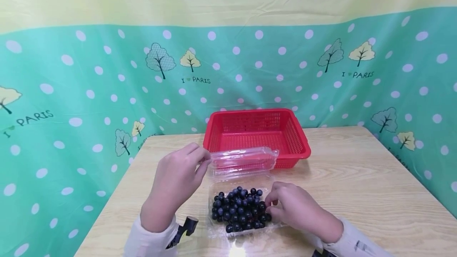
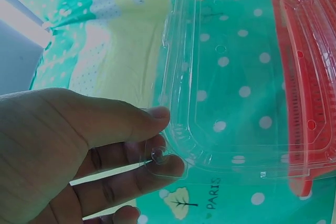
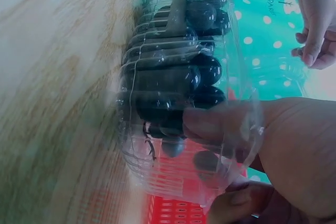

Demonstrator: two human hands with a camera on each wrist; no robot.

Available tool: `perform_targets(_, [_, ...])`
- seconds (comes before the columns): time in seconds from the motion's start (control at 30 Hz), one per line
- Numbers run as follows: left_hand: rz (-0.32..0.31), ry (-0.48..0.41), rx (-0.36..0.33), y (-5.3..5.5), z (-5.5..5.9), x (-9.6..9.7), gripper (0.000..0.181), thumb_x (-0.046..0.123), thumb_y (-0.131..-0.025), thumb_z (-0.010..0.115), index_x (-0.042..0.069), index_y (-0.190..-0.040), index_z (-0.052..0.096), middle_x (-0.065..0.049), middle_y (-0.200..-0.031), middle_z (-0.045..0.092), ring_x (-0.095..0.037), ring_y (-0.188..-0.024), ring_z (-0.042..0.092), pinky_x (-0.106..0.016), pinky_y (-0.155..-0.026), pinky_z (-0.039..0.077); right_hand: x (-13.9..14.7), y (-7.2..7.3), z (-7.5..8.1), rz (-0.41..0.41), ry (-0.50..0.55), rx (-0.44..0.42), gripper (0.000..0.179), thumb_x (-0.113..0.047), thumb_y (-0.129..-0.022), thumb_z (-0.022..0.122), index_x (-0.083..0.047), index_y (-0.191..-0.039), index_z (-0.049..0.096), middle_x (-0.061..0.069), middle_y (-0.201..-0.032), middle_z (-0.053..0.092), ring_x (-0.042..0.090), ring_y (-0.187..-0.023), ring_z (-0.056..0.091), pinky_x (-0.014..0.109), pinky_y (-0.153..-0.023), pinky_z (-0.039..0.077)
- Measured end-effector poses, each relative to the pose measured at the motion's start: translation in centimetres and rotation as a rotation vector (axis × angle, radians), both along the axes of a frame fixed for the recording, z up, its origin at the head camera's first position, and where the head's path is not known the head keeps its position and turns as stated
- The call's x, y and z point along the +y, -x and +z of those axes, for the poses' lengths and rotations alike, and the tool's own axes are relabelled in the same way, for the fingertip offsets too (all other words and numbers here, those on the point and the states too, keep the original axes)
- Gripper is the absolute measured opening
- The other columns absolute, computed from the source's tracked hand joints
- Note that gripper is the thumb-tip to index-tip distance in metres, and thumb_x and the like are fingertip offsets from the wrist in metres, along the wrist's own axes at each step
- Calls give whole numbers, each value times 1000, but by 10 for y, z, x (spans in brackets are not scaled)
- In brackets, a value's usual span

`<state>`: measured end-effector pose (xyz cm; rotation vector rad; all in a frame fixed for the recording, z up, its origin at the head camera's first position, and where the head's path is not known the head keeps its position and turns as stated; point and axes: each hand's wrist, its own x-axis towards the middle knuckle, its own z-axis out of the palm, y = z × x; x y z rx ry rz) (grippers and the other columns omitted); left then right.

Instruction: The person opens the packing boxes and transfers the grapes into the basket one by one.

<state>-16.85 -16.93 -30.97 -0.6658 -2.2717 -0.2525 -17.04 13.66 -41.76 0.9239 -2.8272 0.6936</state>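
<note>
A clear plastic clamshell container (image 1: 210, 231) stands on the table with its hinged lid (image 1: 246, 161) raised. Dark grapes (image 1: 240, 209) fill much of its base. My left hand (image 1: 182, 169) pinches the lid's corner tab between thumb and fingers; the left wrist view shows the transparent lid (image 2: 231, 77) beyond the fingertips. At the base's right side is my right hand (image 1: 294, 207). In the right wrist view its thumb (image 3: 210, 124) lies inside the clear wall, next to the grapes (image 3: 178, 72), while other fingers are outside, gripping the wall.
A red perforated plastic basket (image 1: 300, 146) stands right behind the container, partly seen through the lid. The wooden table (image 1: 350, 169) extends to both sides. A green and yellow printed cloth (image 1: 250, 66) hangs along the table's back and sides.
</note>
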Motion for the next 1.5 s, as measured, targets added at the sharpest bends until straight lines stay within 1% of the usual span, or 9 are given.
perform_targets(0.23, [1, -1, 7, 0, 0, 0, 7, 11, -86, 83, 16, -86, 77, 4, -82, 71, -10, -58, 59, -27, -51, 48, 1, -1, 2, -6, 19, 46, 14, -18, -84, 82, -30, -80, 75, -17, -82, 57, -1, -68, 49, 20, -61, 44])
perform_targets(0.37, [5, -1, 6, 0, 0, 0, 7, 12, -86, 82, 16, -86, 77, 5, -82, 71, -10, -58, 60, -27, -51, 48, 1, -2, 4, 3, 20, 65, 18, -16, -84, 80, -31, -78, 71, -17, -79, 54, -2, -68, 48, 20, -60, 43])
perform_targets(0.7, [11, 2, 8, 1, -2, 0, 7, 13, -86, 82, 17, -86, 77, 6, -83, 71, -10, -58, 60, -27, -52, 48, 2, -6, 9, 14, 52, 61, 21, -15, -85, 77, -32, -78, 67, -20, -78, 50, 3, -69, 51, 20, -61, 42])
perform_targets(0.93, [19, 13, 10, 1, -2, -1, 7, 13, -86, 82, 17, -86, 76, 6, -82, 71, -9, -57, 59, -27, -51, 47, 0, -5, 14, 50, 76, 57, 24, -12, -84, 75, -32, -79, 62, -20, -77, 51, 5, -72, 53, 20, -66, 45])
perform_targets(1.07, [19, 13, 8, 2, -3, -1, 7, 14, -87, 82, 17, -85, 76, 6, -82, 70, -8, -57, 58, -26, -51, 47, -2, -3, 20, 67, 52, 60, 25, -12, -85, 74, -32, -79, 61, -22, -76, 50, 1, -71, 50, 21, -66, 44])
perform_targets(1.2, [18, 9, 3, 2, -3, -1, 7, 13, -87, 81, 18, -86, 76, 6, -82, 71, -8, -57, 57, -26, -51, 46, -4, 1, 31, 99, 25, 42, 26, -12, -85, 74, -32, -78, 60, -21, -75, 51, 1, -71, 49, 21, -65, 43])
perform_targets(1.3, [19, 9, -2, 2, -3, 0, 7, 13, -87, 81, 18, -86, 76, 6, -83, 71, -8, -57, 57, -25, -51, 46, -5, 4, 41, 121, 4, 7, 26, -11, -84, 74, -32, -77, 59, -21, -73, 51, 2, -70, 50, 21, -65, 43])
perform_targets(1.4, [19, 9, -6, 2, -3, 0, 7, 14, -87, 82, 18, -86, 76, 7, -83, 70, -8, -57, 56, -25, -51, 46, -8, 7, 50, 144, -2, -41, 25, -12, -87, 74, -31, -78, 61, -20, -72, 53, 4, -69, 54, 21, -65, 45])
perform_targets(1.5, [22, 8, -11, 2, -3, -1, 8, 14, -86, 83, 18, -86, 76, 7, -82, 70, -7, -57, 55, -25, -52, 46, -11, 10, 56, 159, -4, -68, 23, -13, -89, 75, -30, -80, 62, -20, -73, 55, 4, -70, 56, 22, -66, 48])
